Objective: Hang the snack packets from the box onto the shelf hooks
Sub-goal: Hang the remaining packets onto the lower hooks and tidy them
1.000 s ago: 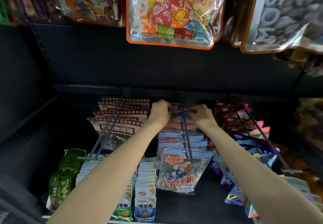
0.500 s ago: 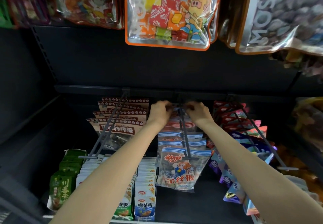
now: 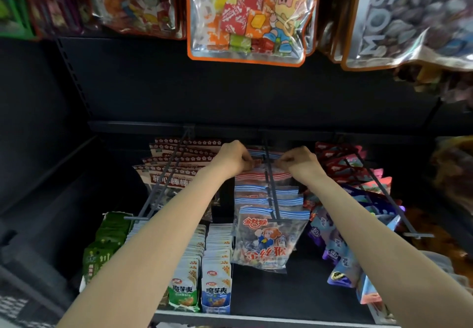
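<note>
Two bare arms reach deep into a dark shelf. The left hand (image 3: 234,157) and right hand (image 3: 298,160) each pinch a top corner of a striped packet (image 3: 263,174) at the back of the middle hook (image 3: 270,187) — fingers curled tight. More packets hang in front of it; a row of sachets (image 3: 204,263) stands below – left of centre

A row of clear snack packets (image 3: 266,240) with blue-striped headers and a cartoon monkey print is hung one behind another on the middle shelf hook (image 3: 270,189), with a red-striped packet (image 3: 258,175) threaded farthest back on its two prongs.
</note>
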`<state>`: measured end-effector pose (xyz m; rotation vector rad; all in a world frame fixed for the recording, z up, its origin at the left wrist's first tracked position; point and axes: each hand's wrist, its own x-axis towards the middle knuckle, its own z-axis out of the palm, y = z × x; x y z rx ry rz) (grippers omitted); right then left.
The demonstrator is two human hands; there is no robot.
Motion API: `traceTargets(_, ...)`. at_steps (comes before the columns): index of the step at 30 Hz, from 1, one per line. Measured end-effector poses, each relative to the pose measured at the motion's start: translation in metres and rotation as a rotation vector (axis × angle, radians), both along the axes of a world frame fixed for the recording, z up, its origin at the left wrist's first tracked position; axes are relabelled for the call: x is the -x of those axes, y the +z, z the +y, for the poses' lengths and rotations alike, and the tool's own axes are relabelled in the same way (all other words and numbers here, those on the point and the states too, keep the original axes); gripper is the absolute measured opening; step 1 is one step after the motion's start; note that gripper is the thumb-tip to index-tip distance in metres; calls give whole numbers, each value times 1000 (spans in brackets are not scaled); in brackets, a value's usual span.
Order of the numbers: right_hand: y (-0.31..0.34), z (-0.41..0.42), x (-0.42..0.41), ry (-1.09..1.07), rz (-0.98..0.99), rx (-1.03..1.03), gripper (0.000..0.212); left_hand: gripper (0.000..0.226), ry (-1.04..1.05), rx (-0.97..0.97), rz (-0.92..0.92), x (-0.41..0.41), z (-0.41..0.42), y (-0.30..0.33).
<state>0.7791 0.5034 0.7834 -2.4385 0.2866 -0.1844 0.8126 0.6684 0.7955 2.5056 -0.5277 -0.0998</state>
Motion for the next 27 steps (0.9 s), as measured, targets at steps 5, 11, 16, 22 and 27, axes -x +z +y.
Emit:
traceTargets(5, -2, 4, 1, -66, -69, -34, 20, 19, 67, -80, -59, -5, -9, 1)
traceTargets(11, -7, 7, 10, -26, -143, 7, 27, 20, 155, -22, -186, 7, -11, -11)
traceTargets(16, -16, 4, 27, 29, -233, 119, 27, 19, -3, 97, -325, 22, 0, -19)
traceTargets(22, -14, 5, 29, 66, -228, 240, 17, 20, -61, -26, -351, 34, 6, -19)
traceTargets(27, -12, 4, 31, 65, -234, 256, 21, 19, -36, -80, -423, 33, 4, -19)
